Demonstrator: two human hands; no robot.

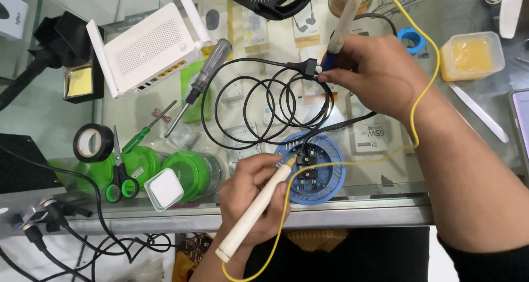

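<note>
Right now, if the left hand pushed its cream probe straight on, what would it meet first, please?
Probably the black terminal block inside the blue round housing; the left hand aims the probe there, seemingly almost touching.

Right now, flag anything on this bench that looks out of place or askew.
The scissors with green handles lie propped on the green lids, not flat on the glass counter. The black cable sprawls in loose loops. Nothing looks spilled or broken.

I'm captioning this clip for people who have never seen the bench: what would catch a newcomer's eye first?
Probably the two cream probes joined by a yellow wire: the left hand presses one into the round blue device at the counter's front edge, while the right hand holds the other at the plug of a coiled black cable. To the left, a white router and green-handled scissors stand out.
</note>
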